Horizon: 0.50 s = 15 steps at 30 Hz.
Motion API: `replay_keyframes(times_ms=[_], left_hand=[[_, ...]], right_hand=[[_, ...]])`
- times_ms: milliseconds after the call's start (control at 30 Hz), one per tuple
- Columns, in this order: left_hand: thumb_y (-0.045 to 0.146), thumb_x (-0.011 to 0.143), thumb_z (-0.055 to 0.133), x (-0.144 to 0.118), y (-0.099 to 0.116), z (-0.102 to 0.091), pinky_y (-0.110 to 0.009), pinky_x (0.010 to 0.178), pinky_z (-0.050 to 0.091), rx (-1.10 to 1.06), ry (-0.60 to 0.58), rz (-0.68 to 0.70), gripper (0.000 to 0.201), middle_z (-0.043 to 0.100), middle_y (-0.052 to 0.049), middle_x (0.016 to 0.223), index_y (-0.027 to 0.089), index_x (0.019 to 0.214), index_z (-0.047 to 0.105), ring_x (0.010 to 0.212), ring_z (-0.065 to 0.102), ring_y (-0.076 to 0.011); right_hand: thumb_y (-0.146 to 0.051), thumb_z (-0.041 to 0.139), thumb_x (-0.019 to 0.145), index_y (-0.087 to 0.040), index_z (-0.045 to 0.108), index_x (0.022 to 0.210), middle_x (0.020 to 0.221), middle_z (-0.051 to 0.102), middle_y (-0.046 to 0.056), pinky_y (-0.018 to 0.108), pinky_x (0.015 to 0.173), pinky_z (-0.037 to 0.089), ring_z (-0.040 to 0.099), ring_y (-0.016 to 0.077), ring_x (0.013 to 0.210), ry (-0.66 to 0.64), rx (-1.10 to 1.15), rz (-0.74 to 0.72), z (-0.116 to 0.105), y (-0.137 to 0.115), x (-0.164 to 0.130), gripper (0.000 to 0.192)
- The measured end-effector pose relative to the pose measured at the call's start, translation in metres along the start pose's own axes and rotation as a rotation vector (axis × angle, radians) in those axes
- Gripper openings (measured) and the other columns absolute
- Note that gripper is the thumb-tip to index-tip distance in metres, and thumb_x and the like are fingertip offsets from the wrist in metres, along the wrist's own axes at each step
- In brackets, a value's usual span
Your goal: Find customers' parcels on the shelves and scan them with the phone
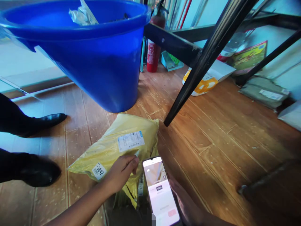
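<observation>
A yellow plastic parcel bag [113, 147] lies on the wooden floor, with a white shipping label [130, 141] on top and a small sticker reading 3042 [99, 170]. My left hand [121, 174] rests on the bag just below the label. Its fingers are pinched on a small white item [137, 153] whose tip pokes out; what it is cannot be told. My right hand [185, 201] holds a smartphone [161, 191] upright beside the bag, its screen lit with a camera-like view.
A big blue plastic tub [94, 56] stands just behind the bag. A slanted black metal leg [199, 62] meets the floor to the right of it. Another person's black shoes [39, 147] are at left. A red fire extinguisher [154, 47] and more parcels [263, 91] lie farther back.
</observation>
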State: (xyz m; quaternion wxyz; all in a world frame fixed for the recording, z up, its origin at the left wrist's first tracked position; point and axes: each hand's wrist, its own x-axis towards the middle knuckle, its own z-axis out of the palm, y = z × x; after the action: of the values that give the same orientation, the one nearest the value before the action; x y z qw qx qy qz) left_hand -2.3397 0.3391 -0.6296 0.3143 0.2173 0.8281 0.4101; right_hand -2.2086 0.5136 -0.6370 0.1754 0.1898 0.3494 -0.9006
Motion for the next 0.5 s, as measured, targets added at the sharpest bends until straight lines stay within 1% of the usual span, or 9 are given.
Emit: replay_keyframes(times_ms=[33,100,133,167,200,267,333,433,500], left_hand=[[0.040,0.086,0.032,0.001,-0.004,-0.002,-0.033,0.069,0.041,0.132,0.108,0.026,0.036,0.055,-0.004,0.068,0.019,0.065,0.051,0.071,0.054,-0.0190],[0.032,0.083,0.042,0.002,-0.015,-0.006,-0.039,0.083,0.043,0.373,0.299,0.101,0.021,0.056,-0.009,0.092,0.018,0.090,0.055,0.090,0.053,-0.0233],[0.031,0.082,0.046,0.003,-0.020,-0.006,-0.043,0.089,0.042,0.448,0.342,0.148,0.028,0.053,-0.012,0.103,0.017,0.104,0.053,0.100,0.050,-0.0251],[0.033,0.081,0.049,0.002,-0.024,-0.005,-0.045,0.093,0.041,0.492,0.343,0.189,0.038,0.049,-0.014,0.112,0.016,0.115,0.048,0.106,0.047,-0.0263],[0.036,0.081,0.051,0.002,-0.028,-0.003,-0.045,0.095,0.041,0.516,0.310,0.220,0.046,0.046,-0.016,0.118,0.017,0.122,0.044,0.110,0.046,-0.0269],[0.045,0.079,0.054,0.000,-0.033,0.003,-0.046,0.096,0.042,0.552,0.221,0.259,0.059,0.040,-0.017,0.127,0.019,0.129,0.040,0.115,0.044,-0.0285],[0.048,0.078,0.054,-0.001,-0.036,0.010,-0.048,0.096,0.042,0.607,0.189,0.280,0.067,0.030,-0.019,0.138,0.021,0.136,0.034,0.118,0.042,-0.0307],[0.046,0.083,0.045,0.001,-0.040,0.018,-0.051,0.097,0.040,0.709,0.189,0.276,0.067,0.018,-0.020,0.148,0.018,0.141,0.025,0.121,0.041,-0.0323],[0.047,0.085,0.040,0.004,-0.042,0.020,-0.049,0.096,0.041,0.758,0.149,0.269,0.065,0.020,-0.020,0.148,0.014,0.140,0.028,0.119,0.043,-0.0316]], right_hand=[[-0.052,0.062,0.072,-0.031,0.061,0.110,0.117,0.066,0.003,0.047,0.107,0.031,0.056,0.0260,0.114,-0.004,0.036,0.003,-0.002,-0.001,0.000,0.043],[-0.053,0.063,0.070,-0.032,0.067,0.098,0.110,0.069,0.001,0.045,0.108,0.029,0.057,0.0259,0.112,0.014,0.098,0.025,-0.008,-0.002,-0.001,0.035],[-0.054,0.062,0.071,-0.032,0.068,0.096,0.108,0.070,0.001,0.044,0.109,0.028,0.058,0.0260,0.111,0.015,0.127,0.050,-0.013,-0.002,-0.002,0.034],[-0.055,0.061,0.071,-0.031,0.069,0.095,0.105,0.071,0.001,0.044,0.108,0.028,0.058,0.0264,0.110,-0.001,0.155,0.079,-0.018,-0.003,-0.003,0.035],[-0.057,0.059,0.071,-0.031,0.068,0.097,0.103,0.072,0.002,0.045,0.107,0.030,0.059,0.0270,0.108,-0.026,0.178,0.110,-0.023,-0.004,-0.003,0.038],[-0.061,0.050,0.075,-0.028,0.067,0.101,0.098,0.073,0.005,0.047,0.103,0.034,0.063,0.0282,0.101,-0.119,0.214,0.164,-0.031,-0.007,-0.004,0.045],[-0.068,0.040,0.075,-0.023,0.065,0.106,0.099,0.072,0.009,0.048,0.096,0.040,0.064,0.0295,0.096,-0.230,0.217,0.221,-0.034,-0.011,-0.005,0.060],[-0.078,0.038,0.066,-0.018,0.062,0.112,0.101,0.071,0.014,0.043,0.087,0.045,0.065,0.0292,0.093,-0.330,0.188,0.328,-0.030,-0.012,-0.005,0.079],[-0.079,0.038,0.064,-0.018,0.065,0.107,0.096,0.072,0.013,0.041,0.081,0.048,0.067,0.0274,0.087,-0.282,0.075,0.316,-0.027,-0.009,-0.005,0.080]])
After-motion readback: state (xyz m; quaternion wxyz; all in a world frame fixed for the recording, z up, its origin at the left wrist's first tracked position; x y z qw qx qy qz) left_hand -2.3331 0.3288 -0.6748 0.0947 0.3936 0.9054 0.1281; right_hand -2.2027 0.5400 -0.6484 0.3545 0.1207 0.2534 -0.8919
